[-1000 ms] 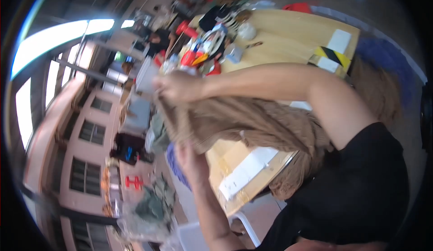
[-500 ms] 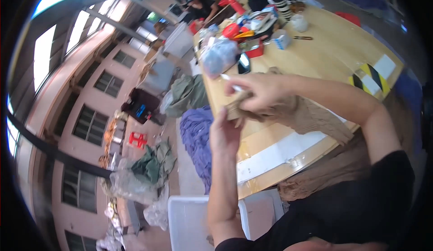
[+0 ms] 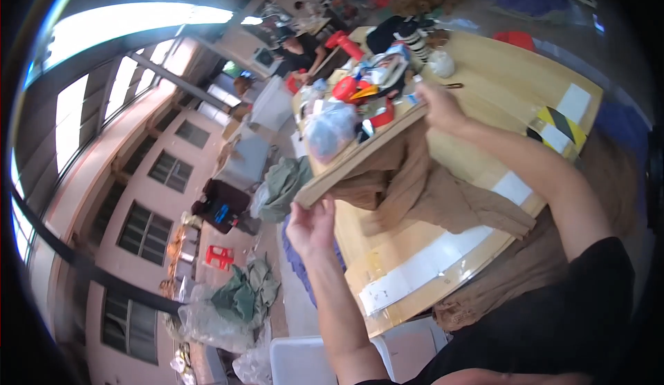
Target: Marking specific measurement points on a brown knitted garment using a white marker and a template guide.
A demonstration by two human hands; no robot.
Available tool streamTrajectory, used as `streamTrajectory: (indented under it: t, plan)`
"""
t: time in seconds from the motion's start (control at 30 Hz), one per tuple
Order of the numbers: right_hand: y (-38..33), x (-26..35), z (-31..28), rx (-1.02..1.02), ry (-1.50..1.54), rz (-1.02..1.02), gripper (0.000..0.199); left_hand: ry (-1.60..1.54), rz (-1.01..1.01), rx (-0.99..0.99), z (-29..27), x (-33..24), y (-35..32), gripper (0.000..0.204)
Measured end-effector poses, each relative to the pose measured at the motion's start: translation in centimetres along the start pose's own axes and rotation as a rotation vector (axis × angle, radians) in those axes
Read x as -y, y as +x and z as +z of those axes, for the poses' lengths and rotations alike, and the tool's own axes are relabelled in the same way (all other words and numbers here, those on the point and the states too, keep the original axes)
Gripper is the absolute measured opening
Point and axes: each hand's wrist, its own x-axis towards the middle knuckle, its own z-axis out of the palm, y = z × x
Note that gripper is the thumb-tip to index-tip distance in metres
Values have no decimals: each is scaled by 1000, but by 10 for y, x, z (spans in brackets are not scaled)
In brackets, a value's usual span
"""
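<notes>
Holding a long wooden board point(image 3: 360, 153) slantwise over the bench point(image 3: 498, 88), I have my left hand point(image 3: 311, 226) clasped at its lower end and my right hand point(image 3: 439, 108) gripping its upper end, near the heap of coloured clutter point(image 3: 366, 88) and a clear plastic bag point(image 3: 328, 129). A tan, sheer garment point(image 3: 422, 191) hangs from the board and spreads down onto the bench between my arms. It looks light, limp and stretchy, liable to snag on the board's edge, so I judge it wants taking by its top band rather than by the thin legs. The board seems stiff and fairly light, best held at both ends as now. White tape strips point(image 3: 429, 264) cross the bench near its front edge.
</notes>
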Motion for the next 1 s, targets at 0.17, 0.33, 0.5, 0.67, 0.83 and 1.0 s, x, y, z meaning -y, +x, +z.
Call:
streamTrajectory:
  t: [0.17,0.33,0.5,0.67,0.83,1.0]
  plan:
    - [35,-14,-49,-114,-73,20,17,-112,39,-63,-43,-41,15,33]
    - [26,-58,-111,-96,-179,35,12,-91,76,-129,-73,-55,43,30]
    - [-22,-16,-97,173,-179,-89,12,-30,-63,-259,-122,-54,21,35]
    - [-144,41,-106,929,-76,-33,12,105,-145,-497,-150,-51,16,28]
    - [-192,-30,-26,995,-163,29,13,-58,-373,-243,-194,-27,63,28]
    - [-55,-74,-31,250,-444,44,16,206,135,-317,-162,-79,128,19]
